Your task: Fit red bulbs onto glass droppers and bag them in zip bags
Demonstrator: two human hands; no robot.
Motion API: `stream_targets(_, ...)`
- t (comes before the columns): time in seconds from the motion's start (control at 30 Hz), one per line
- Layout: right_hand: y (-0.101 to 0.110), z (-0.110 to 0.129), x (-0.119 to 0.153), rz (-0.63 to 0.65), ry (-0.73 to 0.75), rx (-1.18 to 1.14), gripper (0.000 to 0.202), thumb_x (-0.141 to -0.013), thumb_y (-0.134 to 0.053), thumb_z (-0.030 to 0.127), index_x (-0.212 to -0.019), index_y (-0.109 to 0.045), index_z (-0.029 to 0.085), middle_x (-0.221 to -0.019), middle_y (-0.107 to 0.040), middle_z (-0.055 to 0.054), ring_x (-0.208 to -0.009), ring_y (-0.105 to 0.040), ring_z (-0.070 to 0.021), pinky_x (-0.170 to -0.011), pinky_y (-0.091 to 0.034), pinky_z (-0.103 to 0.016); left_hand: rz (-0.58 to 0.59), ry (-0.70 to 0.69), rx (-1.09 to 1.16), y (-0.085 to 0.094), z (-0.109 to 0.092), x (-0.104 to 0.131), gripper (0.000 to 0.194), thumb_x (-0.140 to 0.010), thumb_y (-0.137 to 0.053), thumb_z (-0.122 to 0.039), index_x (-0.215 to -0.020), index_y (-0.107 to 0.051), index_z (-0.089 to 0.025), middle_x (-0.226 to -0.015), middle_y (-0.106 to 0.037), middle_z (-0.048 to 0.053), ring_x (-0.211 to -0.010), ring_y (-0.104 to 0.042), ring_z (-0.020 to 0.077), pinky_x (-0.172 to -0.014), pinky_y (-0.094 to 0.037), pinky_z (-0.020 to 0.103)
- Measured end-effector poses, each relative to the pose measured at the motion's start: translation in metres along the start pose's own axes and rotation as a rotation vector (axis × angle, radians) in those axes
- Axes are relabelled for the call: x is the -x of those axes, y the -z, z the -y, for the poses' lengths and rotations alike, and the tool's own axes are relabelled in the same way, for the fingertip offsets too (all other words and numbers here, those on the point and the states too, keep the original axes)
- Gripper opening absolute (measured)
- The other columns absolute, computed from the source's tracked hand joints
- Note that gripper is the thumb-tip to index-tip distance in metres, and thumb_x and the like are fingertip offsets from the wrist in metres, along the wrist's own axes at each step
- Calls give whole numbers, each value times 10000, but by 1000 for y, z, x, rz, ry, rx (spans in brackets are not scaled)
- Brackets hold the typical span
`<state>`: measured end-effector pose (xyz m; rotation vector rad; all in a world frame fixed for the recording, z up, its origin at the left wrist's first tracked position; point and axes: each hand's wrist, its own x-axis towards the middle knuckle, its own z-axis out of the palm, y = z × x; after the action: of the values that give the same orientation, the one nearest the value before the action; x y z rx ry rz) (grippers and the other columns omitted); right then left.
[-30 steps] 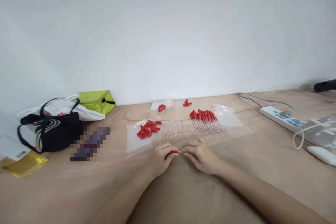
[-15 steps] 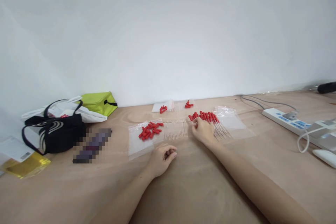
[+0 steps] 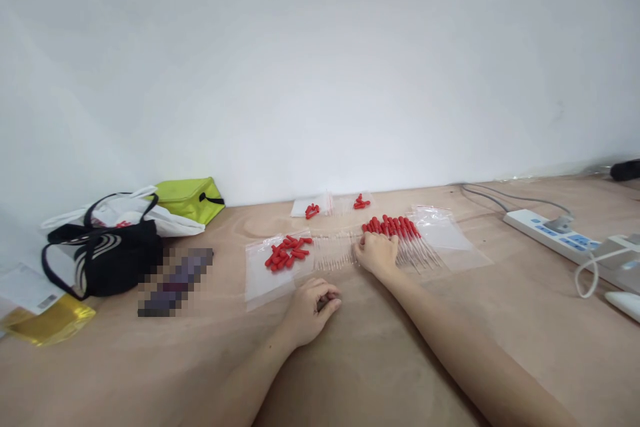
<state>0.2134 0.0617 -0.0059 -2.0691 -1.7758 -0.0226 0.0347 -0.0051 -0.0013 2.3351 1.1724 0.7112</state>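
Observation:
My left hand (image 3: 311,310) rests on the table, its fingers curled toward the thumb, with nothing visible in them. In front of it lie loose red caps (image 3: 285,255) on a clear plastic bag (image 3: 257,280). Thin pale sticks (image 3: 333,253) are lined up in a row beside them. At the right end of this row is my right hand (image 3: 376,255), its thumb and fingertips closed together; whatever they grip is too small or hidden. Just beyond and to the right, several red-capped sticks (image 3: 400,230) lie side by side in a fan, thin ends toward me.
Farther back are two small groups of red pieces (image 3: 312,211). At right lie an empty clear bag (image 3: 435,223) and a white power strip (image 3: 545,233) with cables. Black (image 3: 120,257), white and green (image 3: 187,199) bags stand left, near a blurred dark object (image 3: 177,282).
My right hand has shifted slightly left and toward me, off the red-capped fan to the end of the pale row. My left hand remains curled in nearly the same place.

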Motion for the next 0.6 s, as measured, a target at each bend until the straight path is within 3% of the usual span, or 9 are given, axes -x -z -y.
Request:
stream_targets(0.37,-4,14,-6,119,-38,45,314,-762,-418,292,-741,-673,111,-760,-661,-161,-711,-602,-240,-787,-238,-417,-3,-26,13,-3,2,2,113,-755,-534,-163,-808,-633,-180,-736,-593,27,-703,-544,154,-631,-426,253)
stream_targets(0.5,2,10,-2,113,-16,40,322,-783,-385,283,-753,-658,115,-781,-661,-149,-728,-595,-235,-757,-255,-389,-133,-27,-53,-1,8,-2,107,-797,-500,-197,-795,-605,-174,-742,-595,27,-724,-545,160,-673,-426,272)
stream_targets(0.6,9,-5,8,33,48,25,302,-800,-367,284,-772,-624,127,-785,-657,-129,-768,-579,-233,-724,-262,-361,-282,20,-224,12,21,-16,122,-799,-496,-200,-710,-575,-175,-721,-591,27,-743,-534,181,-706,-413,299)
